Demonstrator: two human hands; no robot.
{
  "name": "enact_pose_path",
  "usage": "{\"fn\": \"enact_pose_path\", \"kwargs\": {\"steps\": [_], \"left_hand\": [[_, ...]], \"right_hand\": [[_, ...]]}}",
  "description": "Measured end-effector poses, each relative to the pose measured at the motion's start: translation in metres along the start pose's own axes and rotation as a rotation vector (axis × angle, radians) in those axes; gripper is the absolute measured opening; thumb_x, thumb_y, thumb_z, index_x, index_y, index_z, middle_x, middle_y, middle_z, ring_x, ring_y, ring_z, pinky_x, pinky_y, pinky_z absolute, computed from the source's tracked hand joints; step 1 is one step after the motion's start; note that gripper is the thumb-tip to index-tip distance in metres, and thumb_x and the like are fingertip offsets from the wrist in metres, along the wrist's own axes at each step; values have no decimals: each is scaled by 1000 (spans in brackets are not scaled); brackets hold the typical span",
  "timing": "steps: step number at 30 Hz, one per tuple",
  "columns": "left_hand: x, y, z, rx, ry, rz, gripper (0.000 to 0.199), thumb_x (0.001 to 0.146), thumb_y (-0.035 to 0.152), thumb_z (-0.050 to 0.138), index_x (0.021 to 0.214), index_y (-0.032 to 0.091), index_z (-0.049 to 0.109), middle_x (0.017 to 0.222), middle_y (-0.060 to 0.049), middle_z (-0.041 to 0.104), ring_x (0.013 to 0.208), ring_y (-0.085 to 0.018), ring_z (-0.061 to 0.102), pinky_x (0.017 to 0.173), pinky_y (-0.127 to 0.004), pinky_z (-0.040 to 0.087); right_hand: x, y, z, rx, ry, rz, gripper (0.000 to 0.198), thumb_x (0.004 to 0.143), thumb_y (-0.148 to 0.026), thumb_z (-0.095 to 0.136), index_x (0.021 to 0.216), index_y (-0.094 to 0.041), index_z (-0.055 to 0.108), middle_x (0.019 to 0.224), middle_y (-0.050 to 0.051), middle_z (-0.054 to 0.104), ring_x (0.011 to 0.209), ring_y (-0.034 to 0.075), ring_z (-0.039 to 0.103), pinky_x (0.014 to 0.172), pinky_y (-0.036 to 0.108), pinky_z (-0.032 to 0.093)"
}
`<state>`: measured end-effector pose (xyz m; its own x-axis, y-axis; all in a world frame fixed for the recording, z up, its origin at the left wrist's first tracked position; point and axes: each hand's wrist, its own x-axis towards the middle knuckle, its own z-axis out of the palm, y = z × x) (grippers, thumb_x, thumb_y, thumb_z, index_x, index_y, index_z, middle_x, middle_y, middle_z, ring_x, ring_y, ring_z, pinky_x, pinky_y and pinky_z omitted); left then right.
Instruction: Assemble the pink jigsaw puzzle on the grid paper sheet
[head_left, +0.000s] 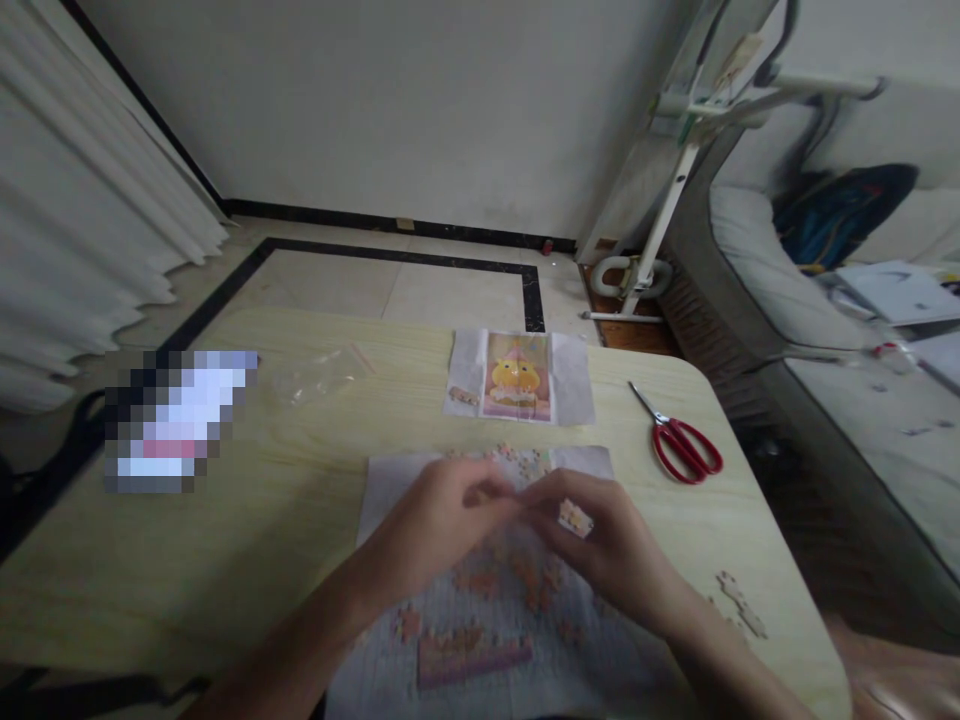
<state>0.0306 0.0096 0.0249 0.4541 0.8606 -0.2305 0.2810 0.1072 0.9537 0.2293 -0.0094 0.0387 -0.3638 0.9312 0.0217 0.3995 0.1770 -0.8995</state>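
Note:
My left hand [466, 502] and my right hand [596, 515] meet over a sheet of paper [379, 490], their fingertips pinched together. Whatever lies between them is too small and blurred to make out. Loose jigsaw pieces [536, 585] are scattered on the paper below and around both hands. Nearer to me, a joined strip of puzzle [472, 655] with a pinkish straight edge lies on the sheet. More small pieces [525, 460] show beyond my fingers, and a few [576, 517] are visible through the gap in my right hand.
Behind the sheet lies a creased picture of a yellow character [517, 375]. Red-handled scissors [686, 448] rest to the right, with linked pieces [741, 605] near the table's right edge. A clear plastic bag [319, 375] and a pixelated bright screen [184, 415] are on the left.

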Motion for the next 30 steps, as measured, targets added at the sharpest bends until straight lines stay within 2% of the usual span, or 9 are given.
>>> {"fn": "enact_pose_path", "kwargs": {"steps": [2, 4, 7, 9, 11, 14, 22, 30], "left_hand": [[3, 0, 2, -29, 10, 10, 16, 88, 29, 62, 89, 18, 73, 75, 0, 72, 57, -10, 59, 49, -20, 45], [4, -5, 1, -33, 44, 6, 18, 89, 28, 61, 101, 19, 72, 81, -1, 74, 59, -11, 62, 52, -21, 49], [-1, -14, -1, 188, 186, 117, 23, 93, 24, 58, 113, 22, 69, 93, -3, 74, 77, -15, 67, 70, -28, 54], [-6, -18, 1, 458, 212, 231, 19, 94, 19, 54, 102, 20, 71, 92, -4, 71, 83, -17, 66, 73, -30, 53], [-10, -18, 6, 688, 146, 296, 20, 92, 13, 52, 88, 18, 70, 82, -4, 66, 74, -16, 64, 66, -28, 49], [-14, -18, 17, 874, 50, 325, 19, 88, 7, 53, 80, 17, 66, 76, -3, 61, 62, -14, 57, 55, -26, 43], [-12, -21, 24, 965, 15, 303, 17, 85, 7, 56, 74, 18, 64, 76, -3, 59, 61, -16, 55, 54, -28, 41], [-11, -18, 23, 991, -57, 255, 17, 86, 7, 54, 83, 19, 66, 82, -4, 62, 65, -18, 58, 56, -30, 45]], "right_hand": [[3, 5, 1, 44, 37, 56, 5, 87, -24, 68, 87, -20, 71, 77, 1, 73, 72, 15, 66, 68, 27, 52], [5, 11, 1, 75, 43, 103, 8, 86, -25, 68, 90, -20, 73, 79, 2, 75, 72, 16, 68, 67, 28, 53], [10, 21, 0, 43, 52, 149, 14, 84, -24, 66, 95, -21, 75, 85, 3, 77, 76, 18, 70, 69, 30, 54], [12, 27, 0, -7, 61, 167, 13, 83, -23, 66, 89, -21, 77, 83, 3, 78, 76, 18, 70, 68, 31, 54], [14, 31, 0, -61, 62, 170, 12, 82, -21, 64, 83, -20, 76, 80, 2, 77, 73, 18, 69, 66, 30, 54], [15, 35, 0, -134, 35, 164, 14, 82, -19, 62, 82, -19, 76, 77, 2, 76, 69, 16, 67, 62, 27, 52], [13, 35, 5, -227, -14, 199, 17, 83, -14, 58, 77, -18, 74, 69, 0, 72, 63, 14, 63, 57, 25, 45], [13, 32, 5, -372, 15, 123, 19, 84, -7, 58, 77, -18, 72, 76, 2, 67, 70, 15, 61, 64, 26, 44]]}}
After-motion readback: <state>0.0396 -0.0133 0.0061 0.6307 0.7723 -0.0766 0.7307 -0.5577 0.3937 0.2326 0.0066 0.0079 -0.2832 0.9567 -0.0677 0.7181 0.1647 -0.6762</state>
